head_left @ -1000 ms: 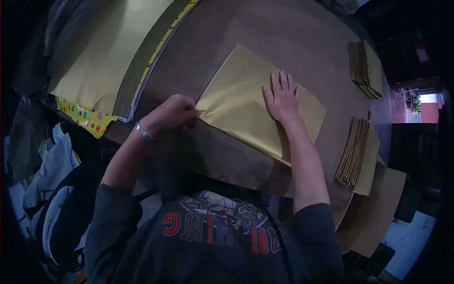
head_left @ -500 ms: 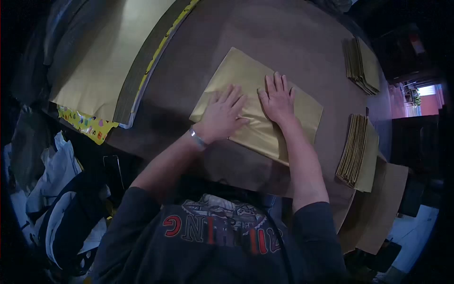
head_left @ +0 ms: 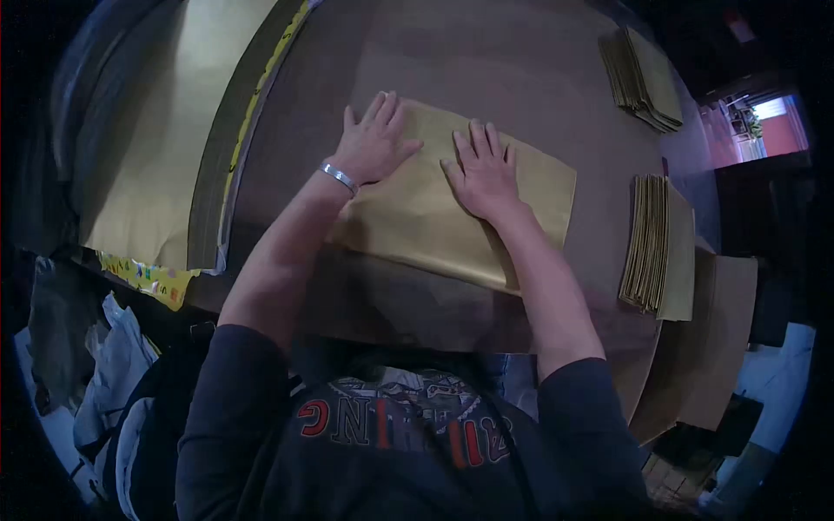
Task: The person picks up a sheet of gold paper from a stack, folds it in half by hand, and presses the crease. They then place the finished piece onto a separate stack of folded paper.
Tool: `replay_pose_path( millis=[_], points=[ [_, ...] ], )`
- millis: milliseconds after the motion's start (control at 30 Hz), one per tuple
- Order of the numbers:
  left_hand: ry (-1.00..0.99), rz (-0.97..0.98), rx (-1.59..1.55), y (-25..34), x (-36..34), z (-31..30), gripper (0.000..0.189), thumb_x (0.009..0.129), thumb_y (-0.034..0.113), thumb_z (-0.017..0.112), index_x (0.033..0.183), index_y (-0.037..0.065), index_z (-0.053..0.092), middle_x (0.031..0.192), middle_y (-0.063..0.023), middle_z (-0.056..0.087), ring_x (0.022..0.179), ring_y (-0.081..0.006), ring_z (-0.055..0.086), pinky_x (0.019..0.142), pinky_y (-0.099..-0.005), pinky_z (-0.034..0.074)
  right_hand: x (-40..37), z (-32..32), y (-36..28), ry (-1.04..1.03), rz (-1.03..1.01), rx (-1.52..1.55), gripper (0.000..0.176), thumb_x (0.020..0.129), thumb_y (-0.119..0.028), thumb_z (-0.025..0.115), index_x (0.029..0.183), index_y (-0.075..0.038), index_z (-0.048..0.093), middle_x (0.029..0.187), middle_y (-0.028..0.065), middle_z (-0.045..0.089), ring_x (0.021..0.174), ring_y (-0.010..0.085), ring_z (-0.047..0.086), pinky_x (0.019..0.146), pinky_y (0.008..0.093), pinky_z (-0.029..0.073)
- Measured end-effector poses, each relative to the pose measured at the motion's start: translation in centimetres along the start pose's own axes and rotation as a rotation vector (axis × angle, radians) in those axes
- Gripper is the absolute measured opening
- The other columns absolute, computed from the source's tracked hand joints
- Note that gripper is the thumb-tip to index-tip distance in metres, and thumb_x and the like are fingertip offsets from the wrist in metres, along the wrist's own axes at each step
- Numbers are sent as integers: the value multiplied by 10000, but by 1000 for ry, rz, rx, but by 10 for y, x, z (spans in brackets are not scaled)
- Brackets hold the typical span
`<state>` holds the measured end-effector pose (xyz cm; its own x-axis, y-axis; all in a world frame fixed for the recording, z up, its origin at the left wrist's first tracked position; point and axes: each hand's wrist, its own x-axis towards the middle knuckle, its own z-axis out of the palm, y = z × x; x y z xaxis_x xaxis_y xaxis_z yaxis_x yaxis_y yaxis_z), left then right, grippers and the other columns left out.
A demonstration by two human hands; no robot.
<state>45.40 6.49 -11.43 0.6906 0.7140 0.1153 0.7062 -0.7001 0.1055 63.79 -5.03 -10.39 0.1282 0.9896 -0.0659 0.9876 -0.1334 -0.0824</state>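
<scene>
A folded sheet of golden-brown paper (head_left: 426, 226) lies flat and slightly askew on the dark brown tabletop. My left hand (head_left: 373, 143), a silvery band on its wrist, rests over the paper's upper left edge with thumb and fingers apart. Farther right, my right hand (head_left: 485, 178) lies palm down on the paper, fingers spread. Neither hand grips anything.
Large golden-brown sheets (head_left: 130, 165) are piled at the left, with yellow printed wrapping (head_left: 165, 285) beneath. Folded paper stacks stand at the far right (head_left: 647, 78) and near right (head_left: 651, 252). A cardboard box (head_left: 708, 339) sits beside the table's right edge.
My left hand has slid up and left to the paper's edge. My right hand stays on the paper, whose wrinkles near the middle look flatter. The camera view has shifted slightly.
</scene>
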Motion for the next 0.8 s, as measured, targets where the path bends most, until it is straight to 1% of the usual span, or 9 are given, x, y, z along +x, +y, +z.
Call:
replay_pose_path(
  millis=[133,233,300,367,467,533,600,700,800],
  points=[
    [62,25,58,6,1,10,747,914,581,451,1439,58,352,1536,-168,265,1428,-318,237,1056,-695,200,0,4,2,43,-12,21,614,967,-486,346,1466,-127,329,1567,142,198,1456,337,141,1131,582,152],
    [-31,196,-40,27,-33,-4,737,910,555,473,1432,44,374,1528,-183,278,1426,-338,234,1073,-667,197,-1,1,2,47,-15,24,599,969,-473,354,1457,-127,347,1563,143,211,1452,337,156,1131,585,149],
    [-11,260,-84,43,-62,-5,740,899,547,490,1428,40,381,1516,-190,300,1422,-345,243,1082,-649,200,0,2,5,23,-27,11,586,977,-462,344,1461,-133,347,1567,132,208,1457,326,145,1145,564,140],
    [-52,375,-225,64,-84,-15,746,888,555,490,1422,43,396,1508,-191,317,1421,-347,248,1089,-637,198,1,1,20,-17,-104,6,591,986,-470,327,1481,-149,319,1579,107,184,1465,298,130,1164,542,121],
    [-181,442,-233,95,-100,-23,751,882,566,489,1423,53,403,1497,-192,335,1422,-346,252,1095,-635,193,-4,-2,37,-47,-155,-25,612,984,-491,325,1492,-151,295,1586,98,165,1468,286,118,1166,547,112],
    [-187,475,-245,117,-102,-18,760,880,575,492,1430,59,392,1508,-177,320,1429,-335,234,1106,-622,184,-4,0,39,-39,-193,-28,618,983,-493,334,1494,-150,284,1584,101,167,1467,289,117,1166,548,112],
    [-280,597,-248,142,-99,-19,790,882,592,484,1460,75,333,1548,-171,240,1446,-359,181,1100,-656,161,-3,3,40,-12,-187,-2,618,983,-492,338,1493,-148,281,1579,107,183,1464,296,131,1162,556,126],
    [-230,699,-300,185,-99,-14,805,882,608,463,1463,66,332,1549,-128,259,1454,-283,174,1129,-598,155,-4,8,41,43,-199,1,610,981,-494,335,1478,-140,315,1569,110,214,1460,302,153,1152,570,150],
    [-250,794,-364,228,-104,-3,823,860,612,483,1453,55,359,1536,-121,296,1451,-279,184,1138,-601,108,-6,8,42,48,-196,11,606,981,-495,329,1473,-141,327,1571,105,210,1461,298,151,1155,567,145]
  ],
)
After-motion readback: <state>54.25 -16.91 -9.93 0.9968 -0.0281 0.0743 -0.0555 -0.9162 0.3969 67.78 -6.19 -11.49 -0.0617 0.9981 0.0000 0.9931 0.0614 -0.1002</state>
